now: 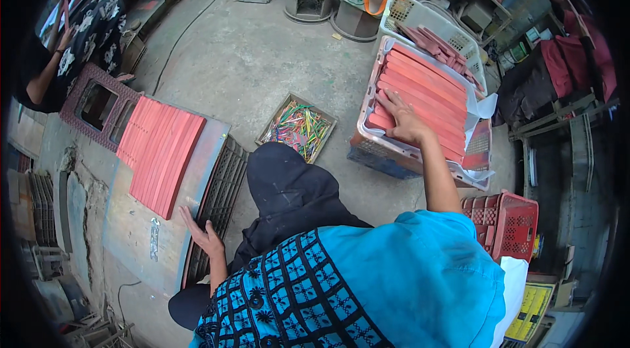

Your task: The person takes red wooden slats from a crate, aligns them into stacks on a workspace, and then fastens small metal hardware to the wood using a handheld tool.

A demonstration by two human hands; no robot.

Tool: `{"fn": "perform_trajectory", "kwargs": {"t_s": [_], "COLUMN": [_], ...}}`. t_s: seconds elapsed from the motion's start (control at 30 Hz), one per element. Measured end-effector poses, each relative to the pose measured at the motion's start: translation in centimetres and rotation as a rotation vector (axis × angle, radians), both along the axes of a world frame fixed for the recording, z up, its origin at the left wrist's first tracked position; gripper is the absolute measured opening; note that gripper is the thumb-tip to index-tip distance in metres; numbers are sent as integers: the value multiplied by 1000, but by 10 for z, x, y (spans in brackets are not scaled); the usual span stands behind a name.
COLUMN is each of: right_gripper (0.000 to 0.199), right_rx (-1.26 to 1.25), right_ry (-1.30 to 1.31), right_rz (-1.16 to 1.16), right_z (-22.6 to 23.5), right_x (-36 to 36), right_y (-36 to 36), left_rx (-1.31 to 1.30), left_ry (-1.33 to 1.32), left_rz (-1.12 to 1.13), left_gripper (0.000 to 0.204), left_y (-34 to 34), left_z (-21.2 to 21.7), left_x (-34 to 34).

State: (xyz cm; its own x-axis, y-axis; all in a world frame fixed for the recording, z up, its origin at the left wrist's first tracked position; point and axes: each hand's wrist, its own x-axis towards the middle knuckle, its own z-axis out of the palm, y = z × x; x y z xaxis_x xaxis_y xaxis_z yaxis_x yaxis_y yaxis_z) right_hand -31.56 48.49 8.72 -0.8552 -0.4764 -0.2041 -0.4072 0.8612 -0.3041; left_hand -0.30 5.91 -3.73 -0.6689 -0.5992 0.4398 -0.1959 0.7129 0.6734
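My right hand (405, 120) lies palm down, fingers apart, on long red bars (426, 89) packed side by side in a pale plastic crate (367, 126). It rests near their left ends and does not visibly grip any one bar. My left hand (205, 238) is open, its fingers stretched along the edge of a flat worn board (141, 230). Just beyond those fingertips, a row of similar red bars (167, 158) lies side by side on the board. A small metal tool, perhaps a wrench (154, 240), lies near the bars' close end.
A shallow wooden box (327, 135) of thin colourful sticks stands on the concrete floor between board and crate. Another person (82, 40) sits at far left beside a purple frame (92, 102). Behind my crate is another crate (400, 7); a red crate (515, 226) stands at right.
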Motion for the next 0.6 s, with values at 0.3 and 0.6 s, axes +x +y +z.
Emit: {"fn": "perform_trajectory", "kwargs": {"t_s": [0.3,0.6], "right_gripper": [92,55], "right_rx": [201,193], "right_ry": [263,473], "right_rz": [-165,-105], "right_z": [-11,-19], "right_x": [7,15], "right_y": [-21,-25], "left_rx": [93,103], "left_ry": [32,11], "left_rz": [10,28], "left_gripper": [52,50], "left_y": [-1,-7], "left_z": [3,-3], "left_x": [4,12]}}
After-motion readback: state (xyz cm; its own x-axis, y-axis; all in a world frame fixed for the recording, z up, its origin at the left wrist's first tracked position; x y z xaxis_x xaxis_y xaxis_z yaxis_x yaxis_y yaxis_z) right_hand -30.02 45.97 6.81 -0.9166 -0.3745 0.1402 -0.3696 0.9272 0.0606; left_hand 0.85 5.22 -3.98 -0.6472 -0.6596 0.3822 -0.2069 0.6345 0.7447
